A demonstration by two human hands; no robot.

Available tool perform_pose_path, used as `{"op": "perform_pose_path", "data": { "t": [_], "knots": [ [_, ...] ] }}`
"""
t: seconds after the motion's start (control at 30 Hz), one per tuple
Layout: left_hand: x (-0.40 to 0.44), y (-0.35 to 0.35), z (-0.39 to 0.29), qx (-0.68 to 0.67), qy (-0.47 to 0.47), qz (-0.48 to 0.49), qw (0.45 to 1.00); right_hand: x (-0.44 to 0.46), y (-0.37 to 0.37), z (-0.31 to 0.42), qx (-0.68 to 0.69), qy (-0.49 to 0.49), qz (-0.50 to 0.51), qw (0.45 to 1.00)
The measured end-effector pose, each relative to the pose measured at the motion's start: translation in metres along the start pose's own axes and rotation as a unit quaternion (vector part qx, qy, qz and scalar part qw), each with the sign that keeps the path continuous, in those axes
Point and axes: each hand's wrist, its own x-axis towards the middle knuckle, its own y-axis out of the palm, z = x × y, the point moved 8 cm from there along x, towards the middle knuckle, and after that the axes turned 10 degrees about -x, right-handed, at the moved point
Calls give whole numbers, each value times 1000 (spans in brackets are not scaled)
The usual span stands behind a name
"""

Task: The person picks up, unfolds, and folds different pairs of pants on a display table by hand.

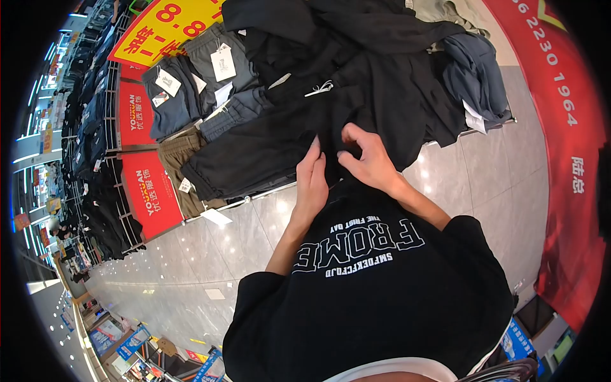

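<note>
Black trousers (254,149) lie across the front of a clothes display, close to my body. My left hand (312,178) pinches the black cloth near its edge, fingers pointing away from me. Just to its right, my right hand (368,158) has its fingers curled with thumb and forefinger near each other, gripping the same dark fabric. The cloth between the hands merges with other black garments, so its exact outline is hard to make out. Beyond the hands, a white drawstring (320,89) shows on a black garment.
Folded grey trousers (219,60) with white tags lie at the back left, and brown trousers (180,169) at the left end. A dark blue-grey garment (474,73) hangs over the right end. A yellow price sign (162,32) stands behind. A red banner (560,191) borders the right.
</note>
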Motion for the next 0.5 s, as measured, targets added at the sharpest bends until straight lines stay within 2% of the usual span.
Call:
{"op": "perform_pose_path", "data": {
  "t": [0.07,0.1,0.17,0.2,0.23,0.3,0.33,0.37,0.43,0.47,0.5],
  "knots": [
    [-4,10,-5,-46,26,46,998,-2,17,5,90,-41,97,990],
    [-5,10,-5,-46,26,46,998,-3,17,4,90,-40,97,990],
    [-6,13,-7,-22,33,63,997,-9,30,-9,273,99,156,944],
    [-7,15,-8,-13,16,63,998,-9,23,-9,325,118,108,932],
    [-6,19,-9,22,46,88,995,-10,28,-7,325,118,110,932],
    [-11,34,-13,42,67,139,987,-10,19,-18,285,166,-19,944],
    [-13,39,-10,102,87,163,977,-11,23,-17,295,180,26,938],
    [-14,39,-8,101,87,165,977,-11,23,-25,294,181,24,938],
    [-15,44,-13,81,105,176,975,-13,30,-48,367,232,37,900],
    [-12,46,-23,52,120,202,971,-18,16,-52,355,309,30,882],
    [-14,47,-27,50,120,206,970,-16,5,-69,347,315,8,883]
  ]
}}
